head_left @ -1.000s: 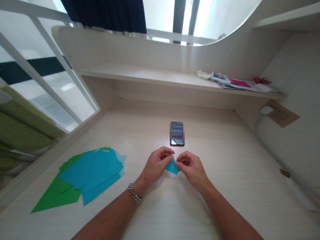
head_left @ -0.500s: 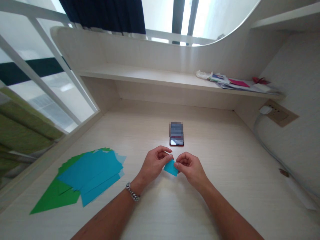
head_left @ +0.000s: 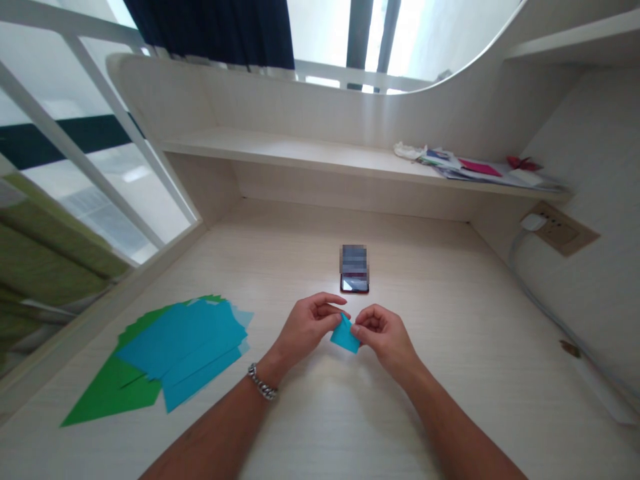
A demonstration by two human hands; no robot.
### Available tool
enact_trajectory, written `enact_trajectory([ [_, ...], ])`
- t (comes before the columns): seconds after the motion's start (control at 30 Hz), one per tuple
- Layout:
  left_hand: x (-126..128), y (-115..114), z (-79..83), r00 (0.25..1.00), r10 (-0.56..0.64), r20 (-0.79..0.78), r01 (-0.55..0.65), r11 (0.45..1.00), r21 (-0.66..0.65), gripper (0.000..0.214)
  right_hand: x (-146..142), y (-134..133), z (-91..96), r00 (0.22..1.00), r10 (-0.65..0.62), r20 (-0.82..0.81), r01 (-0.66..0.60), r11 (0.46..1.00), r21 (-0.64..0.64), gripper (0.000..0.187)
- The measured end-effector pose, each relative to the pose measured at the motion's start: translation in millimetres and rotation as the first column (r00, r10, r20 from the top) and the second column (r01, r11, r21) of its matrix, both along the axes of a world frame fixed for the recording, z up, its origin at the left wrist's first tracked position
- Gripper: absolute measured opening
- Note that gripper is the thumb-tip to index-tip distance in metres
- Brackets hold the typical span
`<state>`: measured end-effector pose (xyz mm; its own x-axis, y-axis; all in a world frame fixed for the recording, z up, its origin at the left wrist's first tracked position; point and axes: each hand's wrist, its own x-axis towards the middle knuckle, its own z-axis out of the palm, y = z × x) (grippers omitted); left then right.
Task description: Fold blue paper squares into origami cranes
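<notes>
A small folded piece of blue paper (head_left: 345, 335) is held just above the pale wooden desk (head_left: 320, 413), at its middle. My left hand (head_left: 306, 329) pinches its left upper edge with thumb and fingers; a metal bracelet (head_left: 261, 383) sits on that wrist. My right hand (head_left: 384, 339) pinches the right side of the same piece, fingers curled. The two hands nearly touch over the paper.
A fanned pile of blue sheets (head_left: 187, 343) lies on green sheets (head_left: 113, 393) at the left. A phone (head_left: 355, 269) lies just beyond my hands. Papers (head_left: 475, 170) rest on the shelf at the back right. A wall socket (head_left: 555, 227) with a cable is at the right.
The folded blue piece has turned a little between my fingers and now shows a pointed top. Both hands stay in the same place.
</notes>
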<state>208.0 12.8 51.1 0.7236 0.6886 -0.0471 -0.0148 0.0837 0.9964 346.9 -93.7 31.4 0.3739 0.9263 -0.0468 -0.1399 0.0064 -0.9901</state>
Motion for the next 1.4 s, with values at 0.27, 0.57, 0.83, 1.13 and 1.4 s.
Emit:
enact_trajectory([
  [0.27,2.6,-2.2,-3.6,0.999,0.039,0.018,-0.039,0.999,0.025,0.019,-1.8,0.8,2.3,1.000,-0.003,0.024,0.004,1.000,-0.022,0.021],
  [0.57,4.0,-5.3,-11.0,1.000,0.015,0.019,-0.016,0.996,0.082,0.024,-4.8,1.4,-2.1,0.992,-0.032,0.123,0.031,1.000,0.005,0.016],
  [0.83,5.5,-11.6,-15.7,0.998,0.065,0.023,-0.068,0.980,0.186,0.014,-7.9,-1.0,-4.7,0.932,0.035,0.359,0.010,0.992,-0.124,0.018],
  [1.13,7.8,-15.3,-13.2,0.987,0.154,0.053,-0.159,0.981,0.115,0.024,-5.8,-1.7,-4.0,0.918,0.089,0.386,-0.044,0.991,-0.125,0.021],
  [1.4,6.2,-11.3,-12.6,0.980,0.187,0.072,-0.195,0.972,0.128,0.025,-5.6,-4.1,2.4,0.863,0.068,0.500,-0.009,0.993,-0.119,0.020],
])
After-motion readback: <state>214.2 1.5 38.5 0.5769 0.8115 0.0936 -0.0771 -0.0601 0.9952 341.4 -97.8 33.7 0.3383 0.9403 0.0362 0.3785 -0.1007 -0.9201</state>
